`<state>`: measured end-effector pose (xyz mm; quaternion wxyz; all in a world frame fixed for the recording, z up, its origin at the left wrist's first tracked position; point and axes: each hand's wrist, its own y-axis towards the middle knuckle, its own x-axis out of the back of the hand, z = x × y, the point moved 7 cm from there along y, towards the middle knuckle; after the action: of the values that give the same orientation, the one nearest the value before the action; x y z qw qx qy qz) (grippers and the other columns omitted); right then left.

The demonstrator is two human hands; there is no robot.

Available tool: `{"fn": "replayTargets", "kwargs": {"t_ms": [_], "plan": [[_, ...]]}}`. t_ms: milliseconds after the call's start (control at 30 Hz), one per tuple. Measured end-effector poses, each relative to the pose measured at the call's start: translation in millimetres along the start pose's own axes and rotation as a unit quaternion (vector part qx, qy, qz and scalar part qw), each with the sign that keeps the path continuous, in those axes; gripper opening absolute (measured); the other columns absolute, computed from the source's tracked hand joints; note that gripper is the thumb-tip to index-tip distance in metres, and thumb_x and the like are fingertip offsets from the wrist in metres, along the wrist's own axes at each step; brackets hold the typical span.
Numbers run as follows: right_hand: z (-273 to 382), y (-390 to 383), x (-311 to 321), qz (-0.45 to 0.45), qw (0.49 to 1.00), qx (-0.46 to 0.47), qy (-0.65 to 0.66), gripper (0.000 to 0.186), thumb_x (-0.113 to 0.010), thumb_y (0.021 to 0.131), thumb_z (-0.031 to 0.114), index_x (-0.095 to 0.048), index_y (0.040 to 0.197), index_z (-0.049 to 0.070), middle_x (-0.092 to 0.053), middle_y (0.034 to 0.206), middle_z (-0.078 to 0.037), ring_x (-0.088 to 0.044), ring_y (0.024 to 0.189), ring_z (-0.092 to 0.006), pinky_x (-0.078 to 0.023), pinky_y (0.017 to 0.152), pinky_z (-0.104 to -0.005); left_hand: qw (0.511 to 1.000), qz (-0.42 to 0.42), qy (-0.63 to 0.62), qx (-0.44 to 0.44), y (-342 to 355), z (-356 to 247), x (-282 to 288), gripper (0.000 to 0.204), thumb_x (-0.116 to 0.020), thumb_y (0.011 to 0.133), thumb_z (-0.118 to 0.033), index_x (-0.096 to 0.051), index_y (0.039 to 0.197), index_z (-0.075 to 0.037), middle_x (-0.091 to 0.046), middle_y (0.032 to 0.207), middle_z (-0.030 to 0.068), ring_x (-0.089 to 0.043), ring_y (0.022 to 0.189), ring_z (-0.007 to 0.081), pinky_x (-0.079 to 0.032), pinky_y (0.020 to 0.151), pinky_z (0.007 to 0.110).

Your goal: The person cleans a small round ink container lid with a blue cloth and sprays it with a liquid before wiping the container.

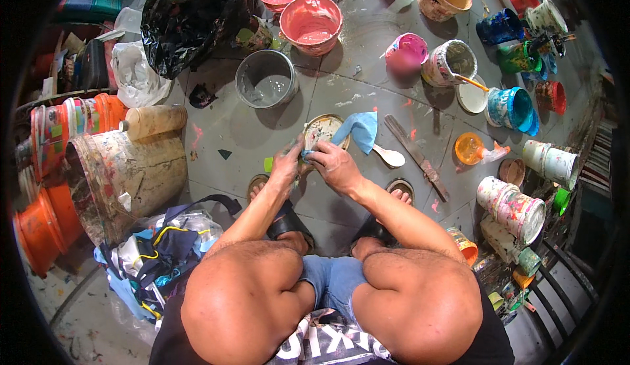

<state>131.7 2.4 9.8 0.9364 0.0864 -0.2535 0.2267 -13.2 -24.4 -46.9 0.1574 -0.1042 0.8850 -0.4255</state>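
Observation:
Between my knees, my left hand [285, 168] and my right hand [336, 169] come together above the floor. Their fingers are closed at a small scrap of blue cloth [307, 153], partly hidden by the fingers. Just beyond them lies a round, paint-stained lid [321, 128] with a pale rim. A larger blue cloth [365, 132] overlaps the lid's right side and reaches onto the floor. From beneath this cloth sticks out a white plastic spoon [391, 157]. To the right of it lies a long, flat, stained stick [417, 158].
A grey bucket [266, 79] and a pink-smeared bucket [311, 27] stand ahead, beside a black plastic bag [197, 20]. Several paint pots, including a blue one [508, 107], line the right. At left are a large stained drum [131, 168] and a bag [157, 253].

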Motion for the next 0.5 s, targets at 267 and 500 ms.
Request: {"fn": "replayTargets", "kwargs": {"t_ms": [267, 500], "plan": [[-7.1, -31.5, -2.5, 0.034, 0.99, 0.077, -0.113, 0.02, -0.06, 0.085, 0.007, -0.071, 0.102, 0.009, -0.063, 0.101, -0.01, -0.066, 0.099, -0.029, -0.057, 0.081, -0.0421, 0.999, -0.02, -0.037, 0.021, -3.7, 12.7, -0.1, 0.042, -0.065, 0.104, -0.036, -0.063, 0.13, -0.003, -0.069, 0.119, 0.0084, -0.069, 0.099, 0.0176, -0.063, 0.076, 0.034], [-0.6, -28.8, 7.4, -0.007, 0.986, 0.096, -0.135, 0.02, -0.063, 0.084, 0.008, -0.071, 0.103, 0.007, -0.065, 0.103, -0.011, -0.066, 0.096, -0.0293, -0.056, 0.082, -0.042, 0.999, -0.006, -0.007, 0.038, -6.9, 3.8, -8.2, 0.049, -0.065, 0.103, -0.035, -0.058, 0.138, -0.002, -0.064, 0.13, 0.0111, -0.065, 0.114, 0.0225, -0.063, 0.085, 0.04]]}}
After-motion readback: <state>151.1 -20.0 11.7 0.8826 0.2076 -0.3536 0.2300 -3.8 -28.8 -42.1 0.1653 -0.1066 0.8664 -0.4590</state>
